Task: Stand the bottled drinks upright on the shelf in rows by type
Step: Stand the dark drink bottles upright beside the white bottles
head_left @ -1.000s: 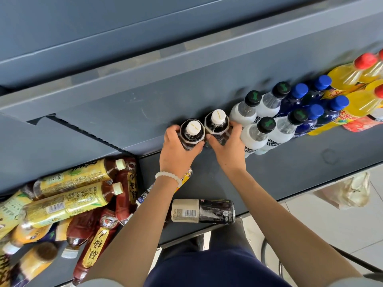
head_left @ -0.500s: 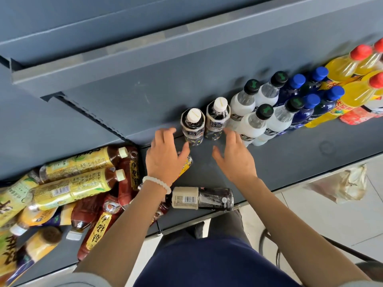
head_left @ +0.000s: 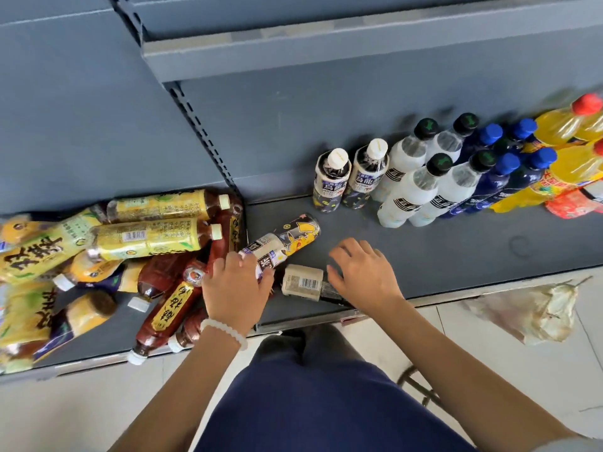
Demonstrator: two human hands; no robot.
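Dark tea bottle [head_left: 305,282] flat near shelf [head_left: 440,256] front edge, right hand [head_left: 362,277] fingers curled over its 3 o'clock end; left hand [head_left: 233,288] grips cartoon-label bottle [head_left: 284,244] lying at 11 o'clock; two same-type bottles [head_left: 349,179] upright at 1 o'clock

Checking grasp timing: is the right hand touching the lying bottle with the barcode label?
Touching. The head view shows the right hand with its fingers overlapping the dark end of the lying bottle, no gap visible.
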